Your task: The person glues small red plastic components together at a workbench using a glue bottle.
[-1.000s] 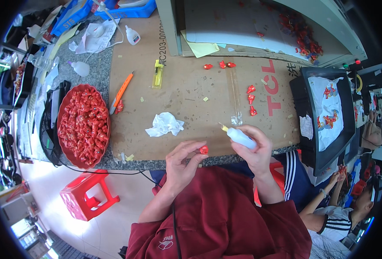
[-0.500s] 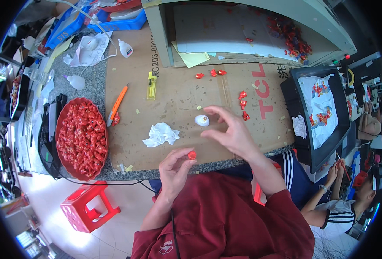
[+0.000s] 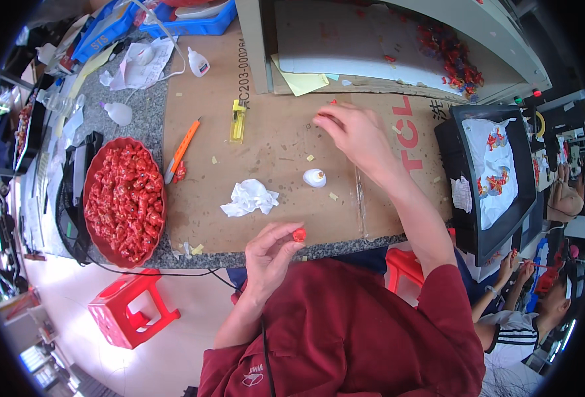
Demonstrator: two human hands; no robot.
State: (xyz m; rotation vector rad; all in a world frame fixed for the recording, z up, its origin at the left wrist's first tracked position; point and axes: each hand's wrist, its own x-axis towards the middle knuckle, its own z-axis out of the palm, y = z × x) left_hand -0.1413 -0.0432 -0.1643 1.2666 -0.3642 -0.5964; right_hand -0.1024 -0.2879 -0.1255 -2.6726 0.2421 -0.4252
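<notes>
Fingertips of the left hand (image 3: 269,255) are pinched together on one small red piece (image 3: 299,234), held just off the near edge of the cardboard sheet (image 3: 279,165); the right hand (image 3: 355,132) is stretched to the far side of that sheet, its fingers curled down and touching small red pieces (image 3: 333,103) there, though whether they have closed on one I cannot tell; those pieces lie straight ahead of the right fingertips, toward the sheet's far edge, and the right hand is by far the nearer of the two.

Between the hands, on the middle of the sheet, one white glue bottle (image 3: 315,177) stands alone, apart from both hands; one crumpled white tissue (image 3: 249,197) lies left of it; one yellow cutter (image 3: 238,120) rests on the far part of the sheet, long axis running far to near; one orange knife (image 3: 181,150) lies across the sheet's left edge, long axis slanted far-right to near-left; one red bowl (image 3: 94,165) heaped with red pieces sits left of the sheet; one red stool (image 3: 130,308) stands below its near-left corner.
</notes>
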